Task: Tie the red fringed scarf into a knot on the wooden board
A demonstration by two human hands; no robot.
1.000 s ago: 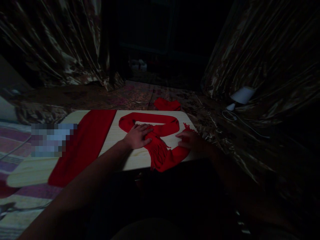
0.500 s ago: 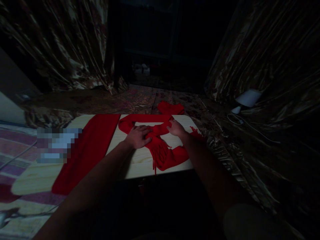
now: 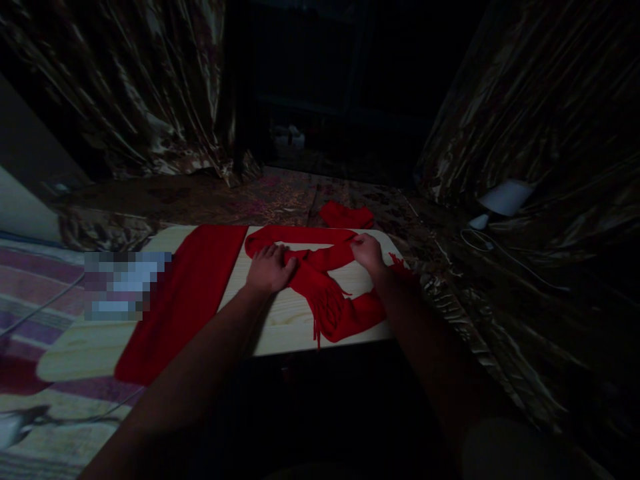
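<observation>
The left hand [image 3: 271,270] covers part of the red scarf [image 3: 327,259]; the right forearm [image 3: 425,333] hides more toward four o'clock. Nine o'clock's pixelated patch [image 3: 120,287] is unreadable; eleven o'clock's pale objects [image 3: 290,137] are too dim to identify.

A single head-worn camera looks from above the near edge of the wooden tabletop [image 3: 285,327], facing forward and down. It sits close: the left forearm [image 3: 200,353] enters from eight o'clock and the right forearm [image 3: 435,353] from four. Farther off, the wide view takes in patterned curtains [image 3: 170,87] at ten and two o'clock and a table lamp [image 3: 507,198] at three.
</observation>
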